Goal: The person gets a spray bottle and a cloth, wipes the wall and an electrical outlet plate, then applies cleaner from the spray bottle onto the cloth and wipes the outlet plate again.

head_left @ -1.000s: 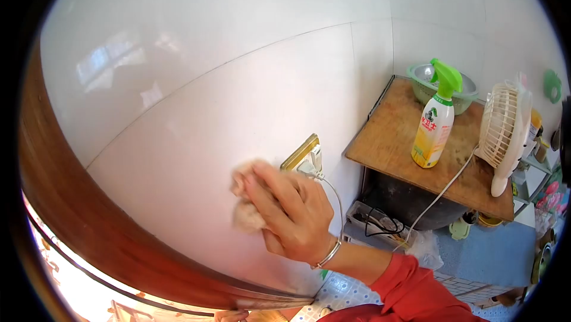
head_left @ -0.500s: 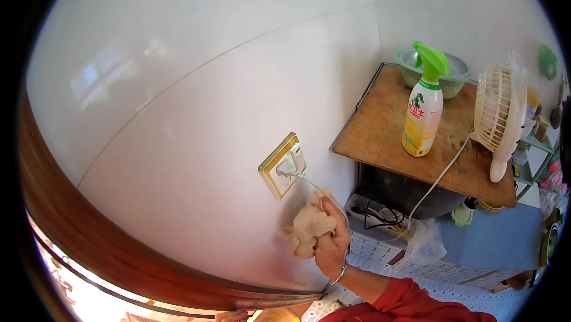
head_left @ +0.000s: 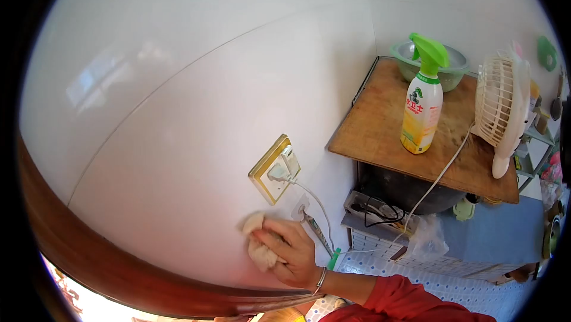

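My right hand (head_left: 292,252) is closed on a beige cloth (head_left: 262,252) and presses it to the white wall (head_left: 172,161), below and left of the gold-rimmed socket (head_left: 275,170). A white plug (head_left: 278,172) with a cord sits in that socket. At the bottom edge only a sliver of my left hand (head_left: 232,319) shows, beside the brown wooden frame (head_left: 148,283); its fingers are mostly cut off.
A wooden board (head_left: 380,122) at the right bears a green-topped spray bottle (head_left: 422,113), a green basin (head_left: 455,78) and a white fan (head_left: 496,105). Beneath are a dark pot (head_left: 416,194), cables and a plastic bag (head_left: 428,238). A green-ended tool hangs below the socket (head_left: 318,233).
My right hand went from left of the socket to below it, then left along the wall with the cloth. The view has shifted, and the hanging tool has come into sight.
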The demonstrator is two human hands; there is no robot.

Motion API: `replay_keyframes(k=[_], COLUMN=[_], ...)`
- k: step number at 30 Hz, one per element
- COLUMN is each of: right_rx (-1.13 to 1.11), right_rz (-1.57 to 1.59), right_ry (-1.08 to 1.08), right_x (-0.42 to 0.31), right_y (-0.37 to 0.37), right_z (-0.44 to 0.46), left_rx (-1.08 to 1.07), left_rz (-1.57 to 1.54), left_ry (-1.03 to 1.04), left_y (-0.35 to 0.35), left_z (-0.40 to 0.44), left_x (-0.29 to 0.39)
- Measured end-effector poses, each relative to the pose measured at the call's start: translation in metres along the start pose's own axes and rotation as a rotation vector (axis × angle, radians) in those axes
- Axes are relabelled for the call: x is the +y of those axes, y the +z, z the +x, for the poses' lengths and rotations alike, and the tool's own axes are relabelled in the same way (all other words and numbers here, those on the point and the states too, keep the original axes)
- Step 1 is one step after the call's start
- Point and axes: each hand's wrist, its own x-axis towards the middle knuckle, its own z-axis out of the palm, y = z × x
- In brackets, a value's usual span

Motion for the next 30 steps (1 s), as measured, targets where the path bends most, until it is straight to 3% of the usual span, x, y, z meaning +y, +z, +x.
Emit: replay_keyframes(k=[3, 6, 7, 9, 13, 17, 19, 23, 26, 28, 30], right_rx=[-0.008, 0.351, 0.349, 0.569, 0.383, 0.387, 0.252, 0.228, 0.344, 0.309, 0.286], right_rz=[0.096, 0.378, 0.381, 0.468, 0.255, 0.315, 0.122, 0.204, 0.220, 0.057, -0.008], right_ry=[0.008, 0.411, 0.412, 0.421, 0.305, 0.279, 0.264, 0.369, 0.341, 0.163, 0.148], right_x=[0.003, 0.006, 0.010, 0.018, 0.020, 0.020, 0.022, 0.024, 0.025, 0.029, 0.032], right_y=[0.001, 0.010, 0.014, 0.018, 0.012, 0.009, 0.000, 0.002, 0.001, -0.004, -0.006], right_z=[-0.013, -0.017, -0.014, 0.001, 0.024, 0.023, 0.015, -0.005, -0.001, 0.016, 0.027], left_rx=[0.015, 0.016, 0.014, 0.013, 0.009, 0.011, 0.004, -0.005, 0.030, 0.027, 0.032], left_rz=[0.000, 0.002, 0.002, 0.005, 0.023, 0.014, 0.009, 0.034, 0.019, -0.005, -0.007], left_ry=[0.021, 0.014, 0.009, 0.008, -0.018, -0.020, -0.004, 0.009, 0.008, -0.026, -0.032], left_y=[0.001, 0.001, 0.000, 0.000, 0.001, 0.001, 0.000, 0.000, 0.002, 0.003, 0.004], left_z=[-0.001, -0.003, -0.004, -0.002, -0.003, -0.007, -0.005, -0.003, -0.004, -0.003, -0.002], left_x=[-0.002, -0.003, -0.004, -0.002, 0.000, -0.003, -0.002, -0.001, 0.001, 0.006, 0.008])
